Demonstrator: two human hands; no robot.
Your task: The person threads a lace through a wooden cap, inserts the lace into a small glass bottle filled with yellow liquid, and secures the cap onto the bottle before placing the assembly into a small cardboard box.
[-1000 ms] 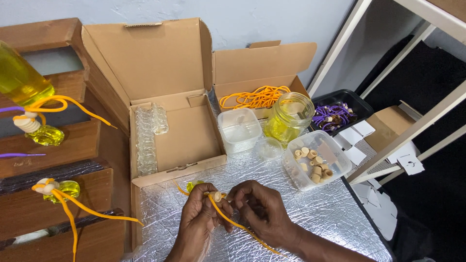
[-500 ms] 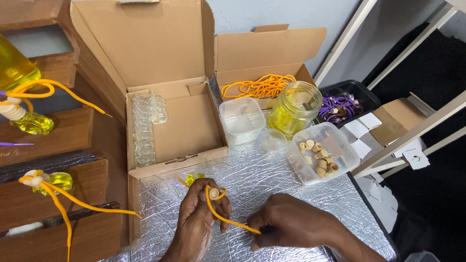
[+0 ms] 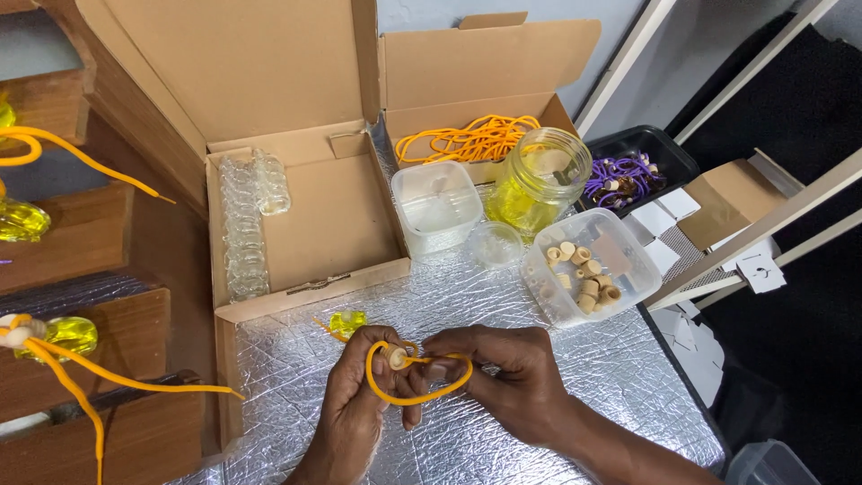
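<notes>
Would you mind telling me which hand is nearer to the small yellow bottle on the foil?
Left. The left hand sits just below the yellow bottle; the right hand is farther off, to its lower right.

An open cardboard box is holding a row of small clear bottles. Beside it, a glass jar of yellow liquid is standing near a clear tub of wooden caps, while purple cords are lying in a black tray.
</notes>
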